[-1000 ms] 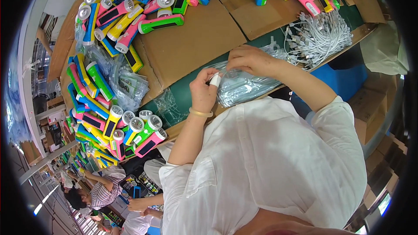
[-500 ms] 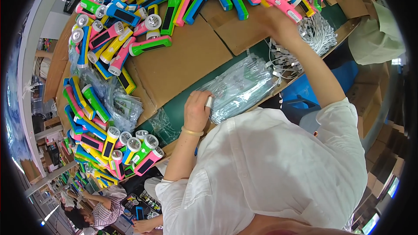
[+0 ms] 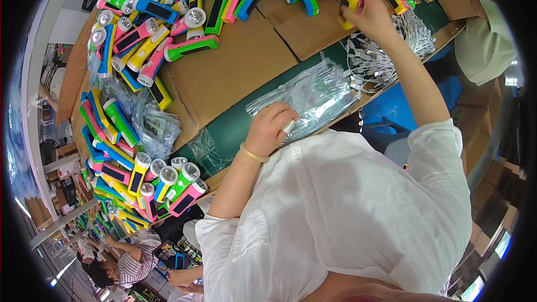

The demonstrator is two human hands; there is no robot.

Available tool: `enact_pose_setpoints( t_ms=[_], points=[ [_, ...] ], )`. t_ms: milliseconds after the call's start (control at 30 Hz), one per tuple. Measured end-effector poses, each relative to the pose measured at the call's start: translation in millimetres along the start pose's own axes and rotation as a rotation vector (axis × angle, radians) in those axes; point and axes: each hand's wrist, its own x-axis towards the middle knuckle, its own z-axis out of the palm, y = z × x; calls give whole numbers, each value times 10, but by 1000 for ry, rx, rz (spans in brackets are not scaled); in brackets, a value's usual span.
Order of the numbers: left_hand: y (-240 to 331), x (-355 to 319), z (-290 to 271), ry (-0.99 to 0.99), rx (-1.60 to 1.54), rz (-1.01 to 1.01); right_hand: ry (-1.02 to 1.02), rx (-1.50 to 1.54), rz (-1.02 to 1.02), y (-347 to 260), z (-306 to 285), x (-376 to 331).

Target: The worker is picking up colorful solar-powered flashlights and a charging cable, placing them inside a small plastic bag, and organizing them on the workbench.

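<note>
My right hand (image 3: 373,21) is closed around the handle of a yellow flashlight (image 3: 351,1), its white-rimmed lens end pointing up and away from me. Just below that wrist lies a heap of white cables (image 3: 411,39) with metal plugs. Over the near edge of a stack of clear plastic bags (image 3: 321,89) rests my left hand (image 3: 272,127), its fingers curled together. A small white piece shows at its fingertips; whether it is held or wrapped on a finger I cannot make out.
Many pink, yellow, green and blue flashlights (image 3: 193,48) ring the table's far and left sides. Flattened cardboard (image 3: 229,72) covers part of the green tabletop (image 3: 229,137). More clear bags with leaflets (image 3: 156,131) lie at left. Other people (image 3: 131,263) sit at lower left.
My right hand, blurred and with no flashlight visible in it earlier, now holds the yellow flashlight. My left hand has slid right along the bags.
</note>
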Motion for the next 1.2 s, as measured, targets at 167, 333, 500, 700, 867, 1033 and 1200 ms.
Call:
enact_pose_setpoints(
  t_ms=[167, 333, 500, 700, 867, 1033, 1200],
  points=[
    [-17, -20, 25, 61, 2, 27, -686, 761, 61, -939, 36, -600],
    [13, -63, 4, 181, -8, 0, -974, 450, -219, -972, 269, -801],
    [36, -152, -110, 233, -106, -86, -1131, -113, -405, -1289, -68, -632],
    [6, 64, -22, 83, -146, 45, -908, -251, -667, -1288, 492, -1185],
    [-87, -105, -1, 134, -88, -75, -534, 78, -434, -842, 277, -941],
    [-70, -167, -18, 154, -16, -134, -581, -530, -48, -296, -94, -1083],
    [-74, -152, -37, 161, 4, -129, -559, -718, 23, -86, -115, -1300]
  ],
)
